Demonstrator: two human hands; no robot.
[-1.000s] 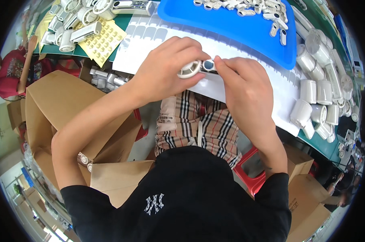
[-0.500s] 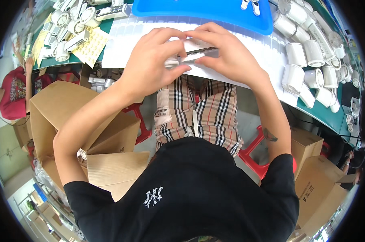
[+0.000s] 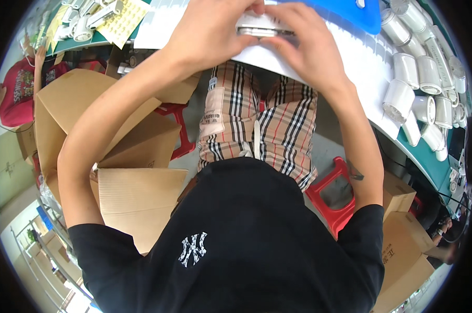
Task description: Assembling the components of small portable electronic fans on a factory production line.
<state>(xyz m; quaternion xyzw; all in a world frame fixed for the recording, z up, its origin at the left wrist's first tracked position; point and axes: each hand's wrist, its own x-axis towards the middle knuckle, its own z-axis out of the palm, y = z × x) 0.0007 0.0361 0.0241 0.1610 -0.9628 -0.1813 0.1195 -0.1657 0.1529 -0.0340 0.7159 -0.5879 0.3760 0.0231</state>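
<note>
My left hand and my right hand are at the top middle, above the near edge of the white sheet. Between them is a white plastic housing with a shiny rim along its near side. Fingers press it from the far side and both thumbs from the near side, so each hand is closed on it. Part of the housing is hidden behind my fingers. A blue tray lies beyond my right hand, with a small white piece in it.
White cylindrical housings are piled at the right on the green table. More white parts lie at the left by a yellow sheet. Open cardboard boxes stand at the left, others at the right. Another person is at far left.
The table and my hands sit higher in the picture. The gap between the housing's upper and lower pieces has narrowed, and they now look pressed together.
</note>
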